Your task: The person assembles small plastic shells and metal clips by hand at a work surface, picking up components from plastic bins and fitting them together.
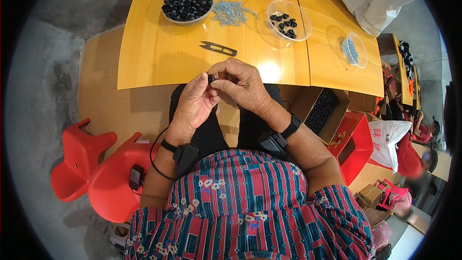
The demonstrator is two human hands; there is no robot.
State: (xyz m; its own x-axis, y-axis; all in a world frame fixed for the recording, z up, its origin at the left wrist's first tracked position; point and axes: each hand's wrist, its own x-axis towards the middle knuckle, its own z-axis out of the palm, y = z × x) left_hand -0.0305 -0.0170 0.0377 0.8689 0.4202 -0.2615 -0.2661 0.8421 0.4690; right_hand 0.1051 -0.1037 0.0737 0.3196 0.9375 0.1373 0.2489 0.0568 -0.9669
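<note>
Above my lap, just off the table's near edge, both hands meet at a small black part [211, 79]. My left hand [195, 98] pinches it between thumb and fingers. From the other side my right hand [238, 84] closes its thumb and forefinger on the same part. Its exact kind is too small to make out. On the table beyond lie black thread snips [219, 48]. A bowl heaped with black knob-like parts [187, 2] stands at the far left, beside a loose pile of small shiny metal pieces [232, 12]. A clear tub [288, 20] holds several black parts.
A smaller clear cup [354, 50] of metal pieces stands on the table's right. Below it are a cardboard box [323, 110] of black parts and a red box [353, 144]. Red chairs [120, 178] stand at my left. Other people sit far right.
</note>
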